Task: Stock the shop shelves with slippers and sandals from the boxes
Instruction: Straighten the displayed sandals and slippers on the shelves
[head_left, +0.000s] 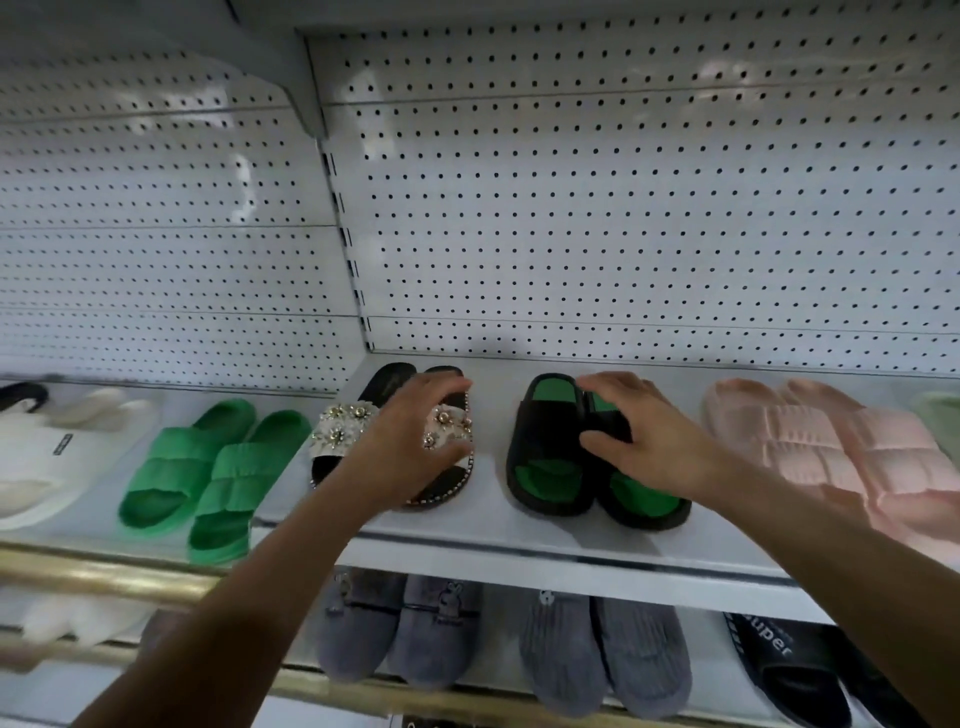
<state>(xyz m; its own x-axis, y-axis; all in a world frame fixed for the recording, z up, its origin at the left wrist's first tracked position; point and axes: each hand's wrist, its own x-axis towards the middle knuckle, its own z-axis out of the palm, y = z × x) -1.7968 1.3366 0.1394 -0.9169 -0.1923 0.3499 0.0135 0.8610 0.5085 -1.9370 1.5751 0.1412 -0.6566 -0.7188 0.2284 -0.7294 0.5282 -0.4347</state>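
On the white upper shelf (488, 525) stands a pair of black sandals with pearl-flower straps (340, 431). My left hand (410, 441) lies over the right sandal of that pair, fingers curled round its strap. Beside it stands a pair of black slides with green insoles (550, 447). My right hand (639, 436) grips the strap of the right slide, thumb in front and fingers over the top. Both pairs sit flat on the shelf, toes toward me.
Left of the sandals stand green slides (208, 478) and white slippers (57, 452); pink slides (841, 447) are on the right. The lower shelf holds grey slippers (395, 629), ribbed grey slippers (602, 654) and a black slide (789, 665). White pegboard (623, 208) backs the shelf.
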